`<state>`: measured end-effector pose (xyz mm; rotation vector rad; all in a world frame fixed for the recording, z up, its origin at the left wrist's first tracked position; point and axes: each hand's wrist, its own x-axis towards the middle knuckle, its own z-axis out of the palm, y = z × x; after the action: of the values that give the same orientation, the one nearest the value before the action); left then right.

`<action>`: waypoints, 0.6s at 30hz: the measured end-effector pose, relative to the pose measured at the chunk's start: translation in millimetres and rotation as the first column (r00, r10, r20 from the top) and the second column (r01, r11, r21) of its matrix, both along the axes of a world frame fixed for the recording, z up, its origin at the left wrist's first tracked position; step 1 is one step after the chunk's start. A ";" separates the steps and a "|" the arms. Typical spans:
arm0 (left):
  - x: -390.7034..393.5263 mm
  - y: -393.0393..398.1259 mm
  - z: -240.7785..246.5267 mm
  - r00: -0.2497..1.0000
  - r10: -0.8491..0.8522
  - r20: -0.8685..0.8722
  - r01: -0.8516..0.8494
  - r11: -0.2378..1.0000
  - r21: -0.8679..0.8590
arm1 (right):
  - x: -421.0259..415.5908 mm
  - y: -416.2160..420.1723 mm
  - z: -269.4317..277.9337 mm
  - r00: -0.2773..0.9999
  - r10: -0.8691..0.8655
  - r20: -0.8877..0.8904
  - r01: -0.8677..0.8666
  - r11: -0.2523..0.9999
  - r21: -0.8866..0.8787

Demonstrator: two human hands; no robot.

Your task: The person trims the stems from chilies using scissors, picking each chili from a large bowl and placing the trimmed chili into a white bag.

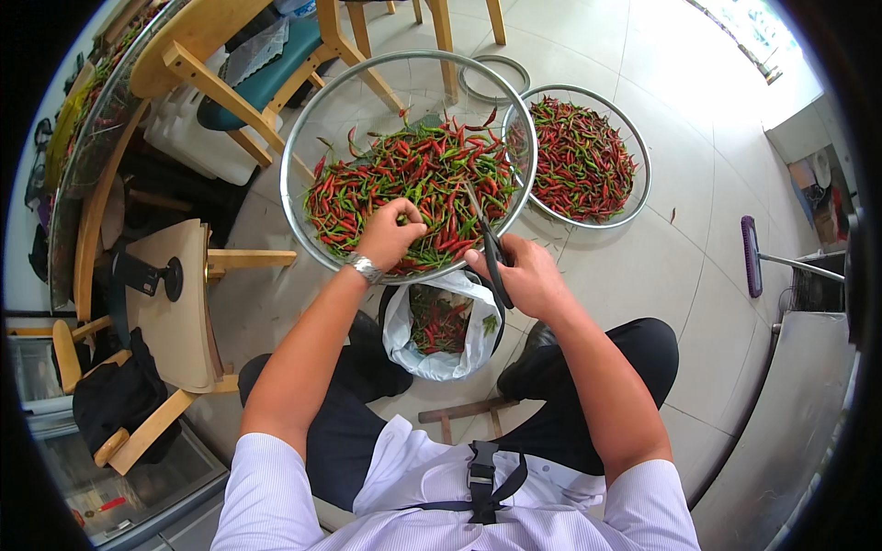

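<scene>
Red and green chili peppers [413, 172] lie heaped in a large round mesh tray with a metal rim [284, 172]. My left hand [391, 233], with a metal-band watch [365, 267] at its wrist, is over the near part of the heap. Its thumb and fingers are curled together; whether a pepper is between them cannot be made out. By the tray's near right rim, my right hand [527, 275] grips black-handled scissors [493, 251], whose blades reach over the peppers. Below the near rim stands a bucket lined with a white plastic bag [398, 337], with red and green pieces inside.
A second round tray [648, 165] of chili peppers rests on the tiled floor [620, 275] to the right. Behind it lies a metal ring [527, 72]. Wooden chairs [269, 89] stand at the left. At the right are a purple-headed broom [751, 258] and a metal cabinet [785, 386].
</scene>
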<state>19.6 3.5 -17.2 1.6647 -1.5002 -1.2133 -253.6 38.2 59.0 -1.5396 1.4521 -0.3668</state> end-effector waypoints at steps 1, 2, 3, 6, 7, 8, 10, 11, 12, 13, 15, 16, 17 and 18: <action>-10.5 1.6 -0.3 0.987 -0.006 0.162 0.024 0.994 -0.107 | -0.7 0.8 -0.7 1.000 0.009 -0.009 -0.009 1.000 0.004; -17.7 0.9 -6.4 0.968 -0.032 0.250 0.063 0.991 -0.115 | -0.7 2.4 -0.1 0.999 0.022 -0.028 -0.022 1.000 0.007; -23.7 0.5 -9.5 0.940 -0.054 0.337 0.100 0.988 -0.120 | 0.4 4.0 2.1 0.998 0.037 -0.044 -0.036 0.999 0.009; -26.6 -3.0 -19.5 0.920 -0.034 0.391 0.112 0.978 -0.178 | -0.2 3.2 4.0 0.996 0.069 -0.060 -0.067 0.997 0.031; -24.6 -5.2 -25.5 0.914 -0.022 0.406 0.122 0.968 -0.221 | -1.1 2.7 4.7 0.995 0.076 -0.059 -0.074 0.996 0.041; -19.7 -6.4 -30.5 0.920 -0.025 0.390 0.124 0.965 -0.232 | -2.0 3.0 4.8 0.996 0.073 -0.052 -0.071 0.997 0.037; -16.8 -6.0 -25.4 0.913 -0.053 0.405 0.144 0.969 -0.198 | -6.1 4.2 2.5 0.998 0.051 -0.039 -0.050 0.998 0.030; -17.7 -4.9 -23.7 0.909 -0.067 0.412 0.154 0.971 -0.181 | -7.9 4.1 2.5 0.998 0.053 -0.046 -0.052 0.998 0.023; -19.3 -0.5 -17.7 0.907 -0.079 0.413 0.158 0.974 -0.159 | -7.3 4.5 2.9 0.997 0.060 -0.050 -0.060 0.998 0.017; -21.4 1.2 -19.5 0.895 -0.078 0.440 0.176 0.966 -0.187 | -6.9 4.9 3.6 0.996 0.068 -0.054 -0.067 0.998 0.011; -26.1 2.8 -21.6 0.870 -0.067 0.489 0.210 0.947 -0.244 | -6.9 4.0 7.6 0.995 0.082 -0.062 -0.080 0.996 0.033; -26.3 2.7 -21.2 0.860 -0.084 0.503 0.229 0.945 -0.235 | -7.1 3.5 9.4 0.994 0.090 -0.067 -0.087 0.995 0.043; -24.5 1.9 -20.2 0.914 -0.070 0.400 0.163 0.965 -0.204 | -7.2 4.2 10.1 0.995 0.085 -0.057 -0.083 0.996 0.041; -21.6 -0.8 -17.5 0.955 -0.051 0.293 0.103 0.981 -0.166 | -8.1 5.0 10.4 0.996 0.077 -0.047 -0.076 0.996 0.038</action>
<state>-2.0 2.7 -34.7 1.7280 -1.8084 -0.8692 -261.7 43.2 69.4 -1.5794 1.4252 -0.2573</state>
